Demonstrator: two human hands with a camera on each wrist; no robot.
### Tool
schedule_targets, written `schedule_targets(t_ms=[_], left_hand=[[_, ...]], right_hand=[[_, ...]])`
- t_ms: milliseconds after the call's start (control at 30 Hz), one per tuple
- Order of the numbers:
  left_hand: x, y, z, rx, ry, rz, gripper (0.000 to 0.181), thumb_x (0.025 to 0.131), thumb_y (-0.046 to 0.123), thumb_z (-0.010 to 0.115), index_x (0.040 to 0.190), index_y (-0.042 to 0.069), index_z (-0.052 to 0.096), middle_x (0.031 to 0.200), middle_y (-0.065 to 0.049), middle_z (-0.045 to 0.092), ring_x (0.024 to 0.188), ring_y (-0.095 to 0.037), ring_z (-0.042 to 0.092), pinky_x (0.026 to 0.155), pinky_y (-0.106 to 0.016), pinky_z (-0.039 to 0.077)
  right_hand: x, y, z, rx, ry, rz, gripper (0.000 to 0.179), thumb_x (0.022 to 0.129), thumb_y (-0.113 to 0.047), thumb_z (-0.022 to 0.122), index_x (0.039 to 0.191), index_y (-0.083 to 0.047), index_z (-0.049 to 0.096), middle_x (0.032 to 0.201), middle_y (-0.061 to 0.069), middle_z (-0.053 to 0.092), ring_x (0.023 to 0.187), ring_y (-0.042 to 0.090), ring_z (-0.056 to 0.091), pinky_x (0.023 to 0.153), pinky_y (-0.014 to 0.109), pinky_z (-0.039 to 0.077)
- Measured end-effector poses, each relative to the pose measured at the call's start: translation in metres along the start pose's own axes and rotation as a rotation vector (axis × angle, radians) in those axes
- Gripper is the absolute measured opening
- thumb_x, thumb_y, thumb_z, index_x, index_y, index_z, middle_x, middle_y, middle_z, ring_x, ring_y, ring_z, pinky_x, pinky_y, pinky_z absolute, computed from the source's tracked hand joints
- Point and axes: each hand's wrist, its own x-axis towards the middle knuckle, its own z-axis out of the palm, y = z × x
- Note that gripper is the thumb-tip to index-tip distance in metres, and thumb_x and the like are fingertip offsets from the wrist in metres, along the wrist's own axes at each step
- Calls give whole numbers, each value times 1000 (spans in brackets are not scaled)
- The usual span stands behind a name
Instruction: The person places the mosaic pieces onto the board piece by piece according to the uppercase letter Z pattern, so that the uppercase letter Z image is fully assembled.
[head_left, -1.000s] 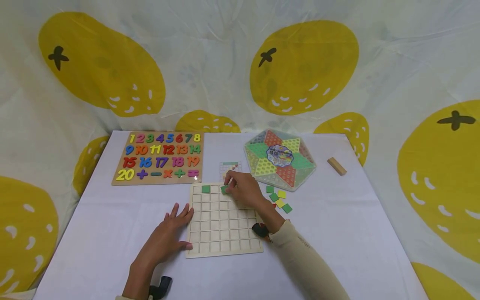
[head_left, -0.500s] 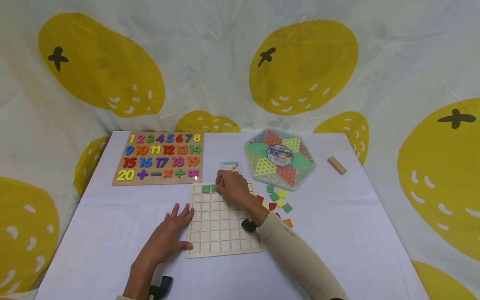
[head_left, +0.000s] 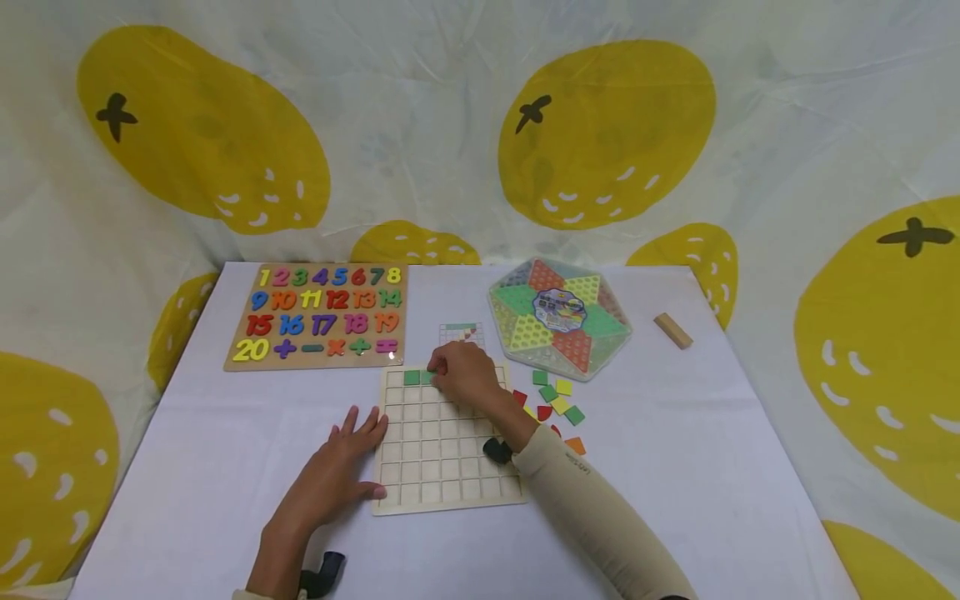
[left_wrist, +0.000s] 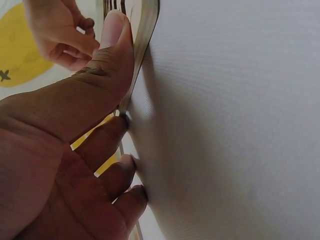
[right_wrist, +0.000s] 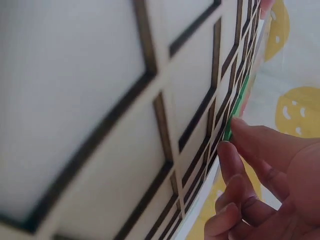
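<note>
A pale wooden grid board (head_left: 442, 454) lies flat on the white table. In its top row sits one green square tile (head_left: 412, 378). Beside that tile, my right hand (head_left: 468, 379) pinches a second green square tile (head_left: 427, 378), partly hidden by the fingers in the head view. The right wrist view shows thumb and forefinger on the green tile (right_wrist: 229, 131) at the grid surface. My left hand (head_left: 337, 467) rests at the board's left side, fingers spread and thumb on the board's edge (left_wrist: 142, 30).
Loose green, yellow, red and orange pieces (head_left: 561, 406) lie right of the board. Behind it are a printed pattern card (head_left: 472, 331), partly covered, and a hexagonal star-patterned game board (head_left: 562, 312). A number puzzle (head_left: 318, 312) stands back left; a wooden block (head_left: 673, 331) lies far right.
My right hand has moved left along the top row with the green tile, which now lies beside the first one. More loose pieces show at the right. The left hand stays put.
</note>
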Motion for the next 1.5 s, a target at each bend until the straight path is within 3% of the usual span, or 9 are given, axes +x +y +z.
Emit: schedule_targets(t_ms=[233, 533, 633, 867, 1167, 1333, 1500], left_hand=[[0, -1, 0, -8, 4, -6, 108, 71, 28, 99, 162, 16, 42, 171, -4, 33, 165, -43, 13, 128, -63, 20], [-1, 0, -1, -14, 8, -11, 108, 70, 28, 99, 161, 16, 43, 170, -5, 34, 165, -43, 13, 128, -63, 20], [-1, 0, 0, -13, 10, -8, 109, 70, 28, 99, 162, 15, 42, 170, -5, 33, 165, -43, 13, 128, -63, 20], [-1, -1, -1, -14, 3, -11, 109, 70, 28, 99, 162, 16, 41, 171, -4, 32, 165, -43, 12, 127, -65, 20], [-1, -1, -2, -7, 0, -8, 110, 70, 28, 99, 162, 16, 41, 171, -5, 32, 165, -43, 12, 128, -64, 19], [-1, -1, -1, -2, 2, -9, 110, 70, 28, 100, 162, 16, 41, 171, -5, 32, 165, -43, 12, 128, -64, 19], [-1, -1, 0, -10, 4, -8, 111, 70, 28, 100, 163, 17, 41, 171, -4, 32, 165, -43, 12, 128, -64, 19]], right_hand=[[-5, 0, -3, -17, 22, -5, 15, 92, -19, 83, 107, -18, 86, 99, -3, 79, 89, 13, 68, 71, 31, 54], [-22, 27, -20, 115, 89, -32, 19, 92, -14, 82, 111, -17, 84, 96, -2, 79, 101, 22, 73, 84, 40, 58], [-29, 40, -28, 122, 120, 2, 17, 92, -14, 83, 109, -17, 84, 94, -3, 79, 98, 21, 73, 82, 39, 58], [-54, 75, -49, 146, 185, 68, 21, 92, -15, 83, 113, -17, 83, 103, 0, 81, 79, 18, 69, 63, 33, 53], [-82, 102, -71, 62, 263, 218, 22, 91, -19, 85, 113, -16, 82, 108, 3, 83, 88, 23, 69, 74, 37, 53], [-88, 110, -74, 26, 253, 295, 23, 93, -22, 83, 115, -15, 81, 112, 6, 82, 100, 27, 70, 82, 44, 54], [-88, 113, -72, 16, 234, 322, 25, 93, -23, 83, 116, -14, 81, 113, 7, 82, 105, 29, 69, 89, 47, 54]])
